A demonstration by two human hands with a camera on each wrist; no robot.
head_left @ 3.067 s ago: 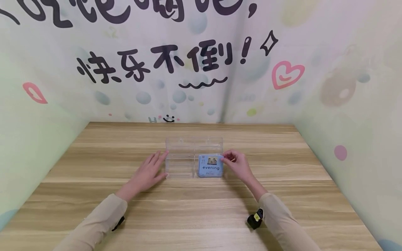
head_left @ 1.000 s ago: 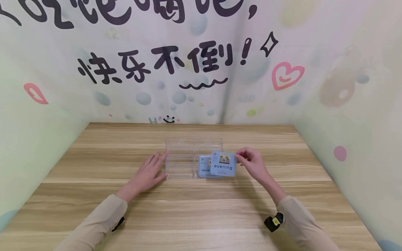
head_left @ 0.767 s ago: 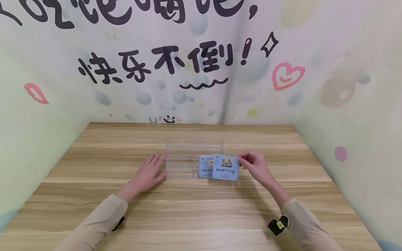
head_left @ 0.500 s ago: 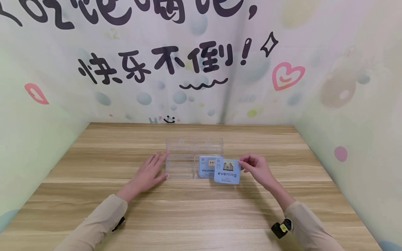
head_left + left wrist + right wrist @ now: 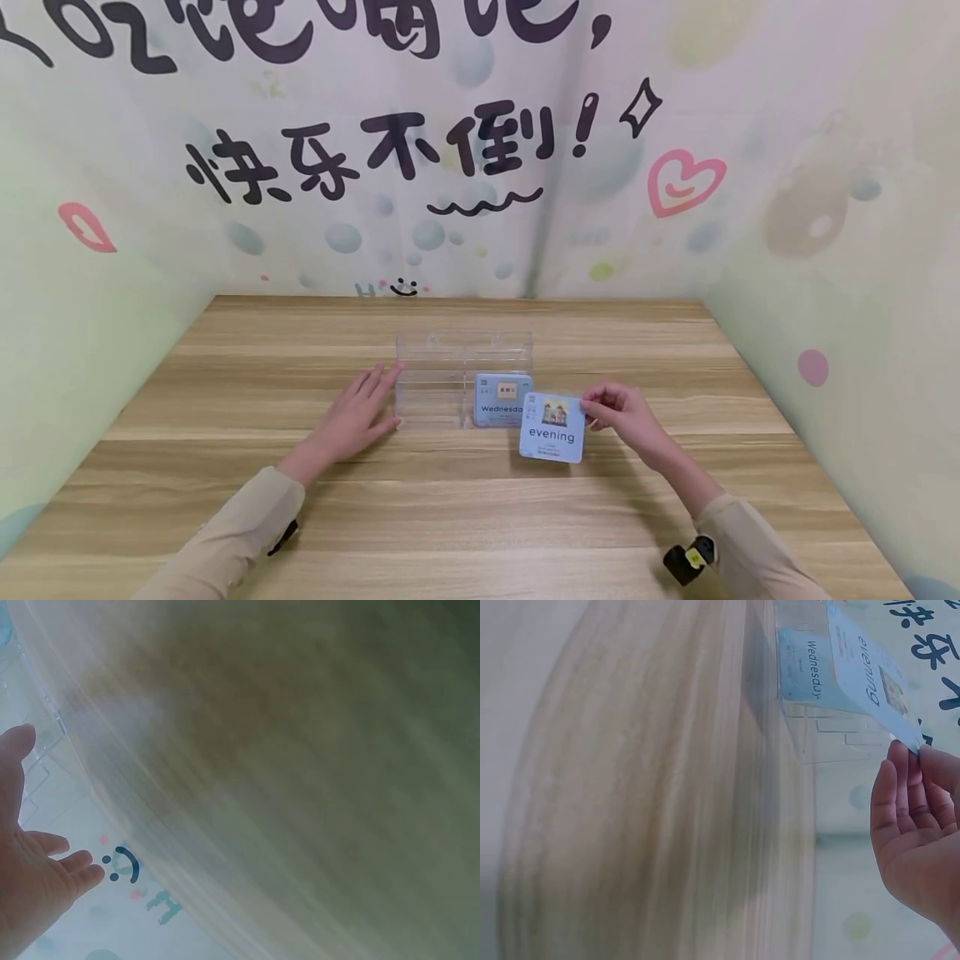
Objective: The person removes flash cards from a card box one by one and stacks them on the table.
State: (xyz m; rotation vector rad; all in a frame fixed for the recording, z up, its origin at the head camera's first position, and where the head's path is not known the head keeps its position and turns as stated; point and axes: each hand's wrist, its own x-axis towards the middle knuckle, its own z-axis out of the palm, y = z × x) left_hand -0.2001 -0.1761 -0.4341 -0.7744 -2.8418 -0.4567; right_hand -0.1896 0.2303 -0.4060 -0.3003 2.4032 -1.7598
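Note:
My right hand (image 5: 626, 421) pinches a blue square flashcard (image 5: 551, 427) by its right edge; the card reads "evening" above small print and shows a house picture. In the right wrist view the evening card (image 5: 866, 671) is between thumb and fingertips, above the table. A clear plastic box (image 5: 431, 404) with a divider stands mid-table. Its right compartment holds a stack of blue cards, topped by one reading "Wednesday" (image 5: 498, 400), partly overlapped by the held card. My left hand (image 5: 352, 417) lies with fingers spread, thumb and fingertips at the box's left side.
The wooden table (image 5: 375, 533) runs back to a printed cloth wall (image 5: 465, 242) with black lettering. Side walls of the same pale cloth (image 5: 817, 317) stand left and right. Black wrist cameras sit at both sleeves, the right one (image 5: 688, 560) showing plainly.
The right hand has lifted the evening card out of the box's right compartment and drawn it right and toward me, uncovering the Wednesday card. The left hand has stayed in place.

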